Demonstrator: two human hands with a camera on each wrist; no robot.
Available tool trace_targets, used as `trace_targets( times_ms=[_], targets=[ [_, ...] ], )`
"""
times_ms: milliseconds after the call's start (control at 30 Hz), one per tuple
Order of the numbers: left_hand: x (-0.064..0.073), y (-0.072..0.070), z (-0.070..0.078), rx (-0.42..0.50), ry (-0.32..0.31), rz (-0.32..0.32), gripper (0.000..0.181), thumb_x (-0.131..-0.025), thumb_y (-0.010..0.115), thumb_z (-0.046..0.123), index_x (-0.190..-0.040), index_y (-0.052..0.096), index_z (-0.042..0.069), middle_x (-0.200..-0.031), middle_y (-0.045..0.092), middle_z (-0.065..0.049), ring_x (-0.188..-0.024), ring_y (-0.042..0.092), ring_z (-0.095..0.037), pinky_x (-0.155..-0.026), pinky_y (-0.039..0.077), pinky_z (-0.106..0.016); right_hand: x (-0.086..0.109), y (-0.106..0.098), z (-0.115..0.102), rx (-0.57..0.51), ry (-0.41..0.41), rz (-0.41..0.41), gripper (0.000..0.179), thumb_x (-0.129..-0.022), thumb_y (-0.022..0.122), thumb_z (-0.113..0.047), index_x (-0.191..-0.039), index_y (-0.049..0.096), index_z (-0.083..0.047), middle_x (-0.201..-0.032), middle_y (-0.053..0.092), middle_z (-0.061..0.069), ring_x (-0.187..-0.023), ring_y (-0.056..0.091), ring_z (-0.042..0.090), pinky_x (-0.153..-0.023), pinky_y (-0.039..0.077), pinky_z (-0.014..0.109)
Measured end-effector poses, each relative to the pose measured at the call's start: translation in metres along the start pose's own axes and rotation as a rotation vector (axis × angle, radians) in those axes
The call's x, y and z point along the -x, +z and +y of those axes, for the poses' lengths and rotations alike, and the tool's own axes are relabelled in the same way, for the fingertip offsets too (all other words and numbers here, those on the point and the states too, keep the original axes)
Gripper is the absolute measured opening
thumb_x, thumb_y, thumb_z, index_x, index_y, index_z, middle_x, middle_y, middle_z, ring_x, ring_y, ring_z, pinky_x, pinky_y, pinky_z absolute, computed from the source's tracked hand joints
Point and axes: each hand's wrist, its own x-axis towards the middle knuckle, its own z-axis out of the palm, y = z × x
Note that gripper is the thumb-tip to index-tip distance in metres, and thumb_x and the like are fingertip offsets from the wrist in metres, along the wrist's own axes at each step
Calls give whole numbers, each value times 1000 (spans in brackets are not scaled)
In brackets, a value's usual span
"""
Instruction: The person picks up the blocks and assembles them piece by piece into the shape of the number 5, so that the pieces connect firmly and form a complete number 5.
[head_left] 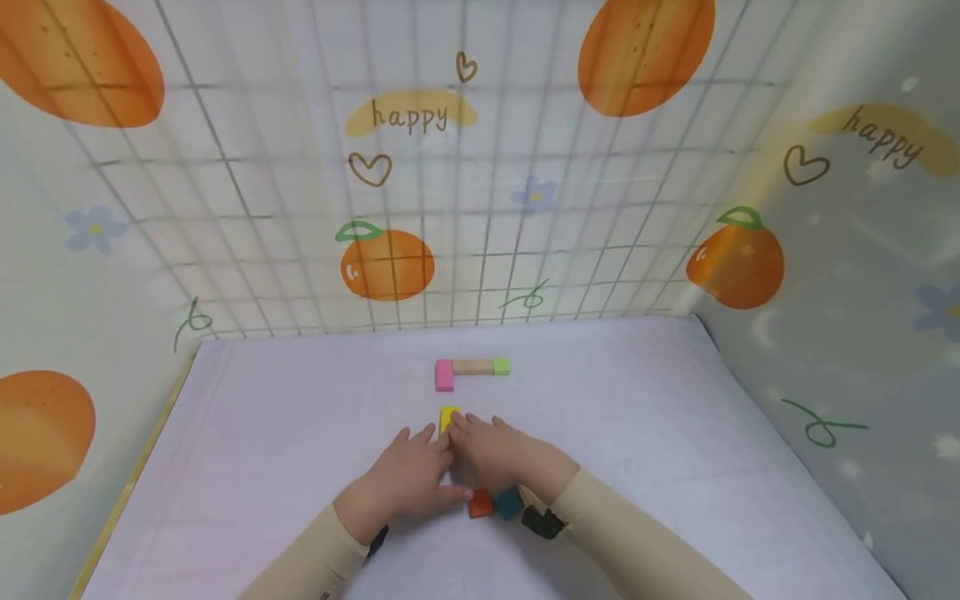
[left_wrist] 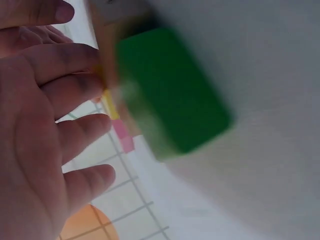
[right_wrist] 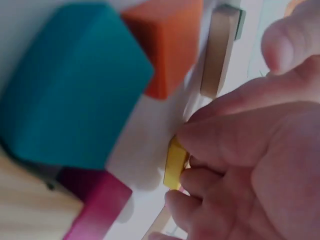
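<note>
My left hand [head_left: 418, 473] has its fingers spread, one fingertip by the left edge of a yellow block [head_left: 447, 415]. Its thumb reaches to a red-orange block [head_left: 481, 503]; whether they touch is unclear. My right hand [head_left: 495, 450] bends over the yellow block, which shows between thumb and fingers in the right wrist view [right_wrist: 175, 165]. A pink block [head_left: 445, 375], a plain wood strip [head_left: 472, 367] and a light green block [head_left: 502, 366] form a joined row beyond the hands. A green block [left_wrist: 172, 92] looms close in the left wrist view.
Under my right forearm lie a teal block [head_left: 507, 503] and a dark green block [head_left: 543, 522]. A magenta block [right_wrist: 100, 205] is beside the teal one in the right wrist view. A patterned curtain [head_left: 480, 192] stands along the table's [head_left: 300, 400] back edge.
</note>
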Motion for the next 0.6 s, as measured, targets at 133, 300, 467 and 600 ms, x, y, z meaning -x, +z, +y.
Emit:
trace_targets(
  times_ms=[133,300,467,600],
  targets=[
    [-6,-8,3,19,-37,-33,82,-89,57,71,-147,54,14,-157,47,-7,-148,37,-37,-115,31,-65,-6,-4,4,-70,-8,-24,85,-86,78,-33,-158,35,-16,-165,33,6,-154,28,29,-118,30,60],
    [-10,-12,2,15,-68,-38,86,-89,58,71,-150,49,11,-155,48,-9,-148,39,-37,-114,32,-65,-13,-5,5,-63,-12,-27,88,-85,79,-35,-158,34,-17,-166,30,5,-155,25,29,-120,28,59],
    [-15,-13,1,33,-88,-17,87,-89,59,68,-151,47,8,-154,50,-11,-147,40,-35,-113,34,-65,-19,-7,9,-33,-5,-13,86,-86,78,-34,-158,35,-15,-166,31,7,-154,27,29,-119,30,59],
    [-20,-14,1,57,-106,-12,89,-89,59,69,-151,46,6,-153,50,-12,-148,39,-34,-114,32,-66,-23,-8,12,-40,20,-24,82,-89,77,-24,-158,34,-16,-166,31,6,-155,26,26,-118,31,59]
  ],
)
